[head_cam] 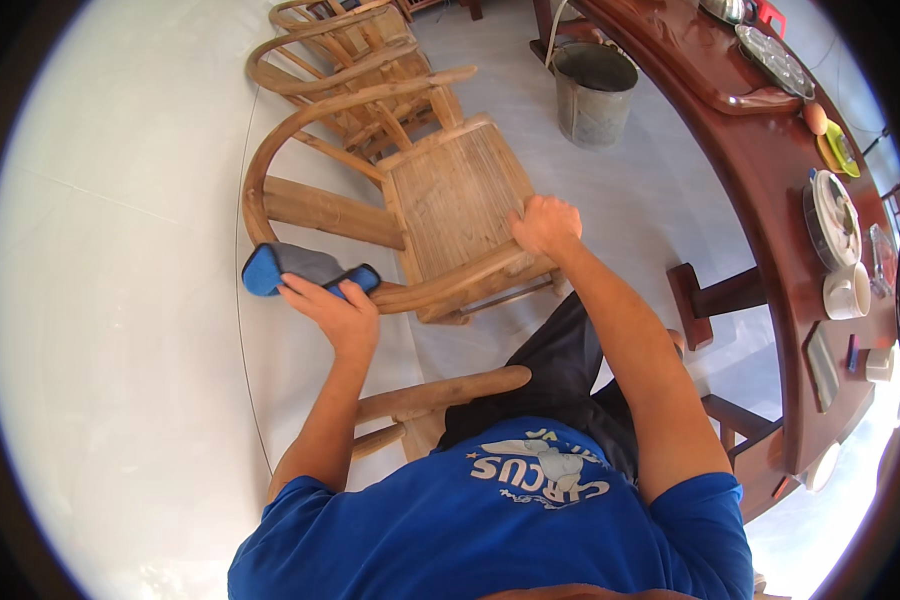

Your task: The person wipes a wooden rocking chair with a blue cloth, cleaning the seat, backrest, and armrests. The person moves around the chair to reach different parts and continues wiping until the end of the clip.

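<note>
A wooden armchair [450,202] with a curved top rail stands in front of me, its flat seat turned toward the table. My left hand [337,315] presses a grey and blue cloth [304,262] onto the bend of the rail. The cloth drapes over the wood and hides that stretch of it. At the other end of the same rail, my right hand [547,225] grips the armrest tip, beside the front of the seat. No cloth shows in that hand.
More wooden chairs [337,64] line up behind this one. A metal bucket [594,94] stands on the pale floor near the dark red wooden table [750,202]. On the table are a white mug [846,291], an egg [814,118] and a lidded container [834,219]. Another chair's arm [442,394] lies close to my legs.
</note>
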{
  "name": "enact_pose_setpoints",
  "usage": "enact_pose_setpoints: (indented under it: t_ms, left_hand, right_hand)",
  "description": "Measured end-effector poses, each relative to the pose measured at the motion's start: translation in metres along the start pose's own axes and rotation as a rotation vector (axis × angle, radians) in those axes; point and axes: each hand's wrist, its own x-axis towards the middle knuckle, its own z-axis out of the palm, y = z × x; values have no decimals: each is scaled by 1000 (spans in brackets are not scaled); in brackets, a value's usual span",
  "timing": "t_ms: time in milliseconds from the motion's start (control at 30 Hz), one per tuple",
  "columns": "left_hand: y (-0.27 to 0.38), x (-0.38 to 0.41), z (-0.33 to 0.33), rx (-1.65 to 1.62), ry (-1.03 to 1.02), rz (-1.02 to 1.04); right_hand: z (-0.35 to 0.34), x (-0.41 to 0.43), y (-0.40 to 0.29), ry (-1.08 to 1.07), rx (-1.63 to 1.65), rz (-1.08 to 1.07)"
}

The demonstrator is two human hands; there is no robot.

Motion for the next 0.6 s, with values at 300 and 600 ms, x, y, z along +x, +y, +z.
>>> enact_pose_setpoints:
  t_ms: [300, 600]
  left_hand:
    - [41, 26, -65, 207, -680, 580]
    - [101, -2, 34, 243, -854, 795]
  right_hand:
    - [1, 1, 5, 18, 1, -1]
    - [-1, -1, 1, 4, 27, -15]
